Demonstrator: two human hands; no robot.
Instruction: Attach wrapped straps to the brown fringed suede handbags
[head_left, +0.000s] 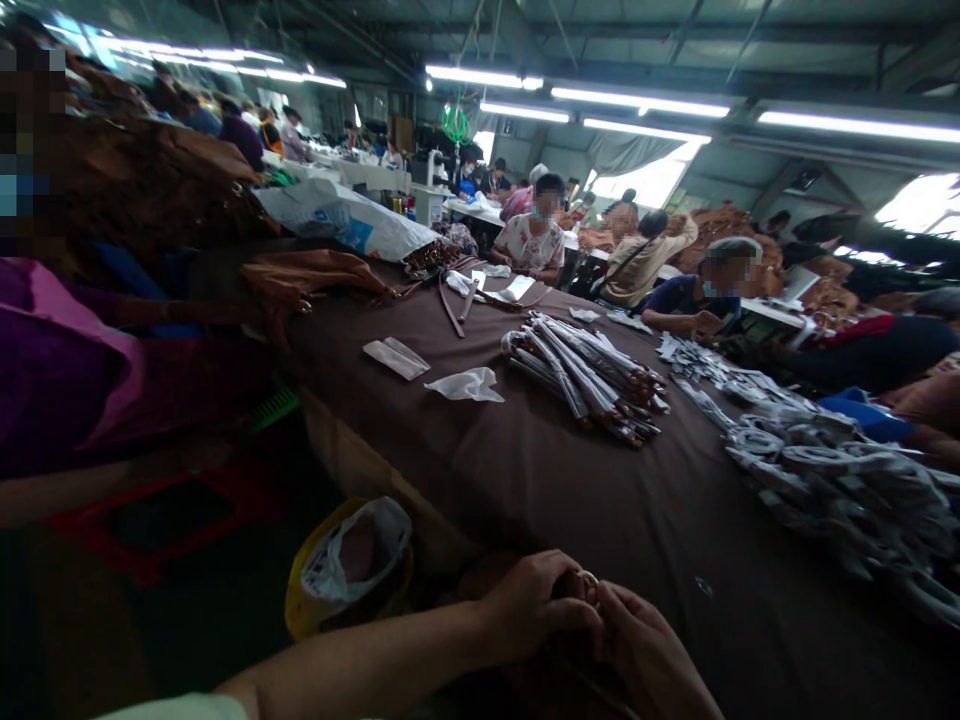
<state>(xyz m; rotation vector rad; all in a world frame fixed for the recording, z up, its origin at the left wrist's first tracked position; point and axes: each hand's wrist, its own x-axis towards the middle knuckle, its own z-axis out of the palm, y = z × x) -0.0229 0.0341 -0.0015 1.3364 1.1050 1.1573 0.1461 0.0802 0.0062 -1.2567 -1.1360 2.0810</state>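
At the near edge of the table, my left hand and my right hand meet with their fingertips pinched together. Between them is a small brown piece with a pale, curved edge; fingers cover most of it, so its kind is unclear. Both hands are closed. Beyond them, a bundle of long straps in white wrapping with brown ends lies on the dark brown cloth-covered table. Two white wrapping sheets, one flat and one crumpled, lie left of the bundle.
Wrapped coiled straps are heaped along the right side. Brown leather goods lie at the far left corner. Below the table's left edge stands a yellow bucket with a white bag inside, near a red stool. Several people sit around.
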